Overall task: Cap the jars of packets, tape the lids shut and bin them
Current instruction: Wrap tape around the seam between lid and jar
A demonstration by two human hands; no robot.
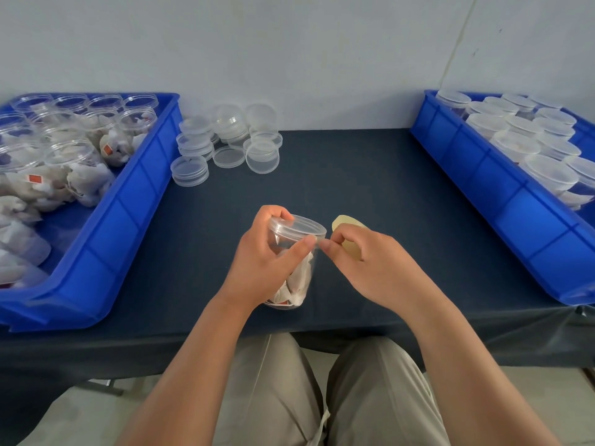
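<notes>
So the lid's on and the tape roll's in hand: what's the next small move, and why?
Probably stick the free end of the tape roll onto the lid. The left hand grips the capped jar, thumb at the seam; the right hand holds the roll, fingertips pinched beside that thumb.

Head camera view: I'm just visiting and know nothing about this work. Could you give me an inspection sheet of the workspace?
Surface: table under a dark cloth.
Job's things: capped jar of packets at front centre; uncapped jars and loose packets in the left blue bin; capped jars in the right blue bin; spare lids stacked at the back.
Clutter: nothing seen.
Fingers: left hand grips the jar below its lid; right hand holds a tan tape roll, its fingers pinching at the lid's rim.
Cables: nothing certain; a thin line runs down the wall.
Surroundings: pale wall behind; the person's legs below the table edge.
</notes>
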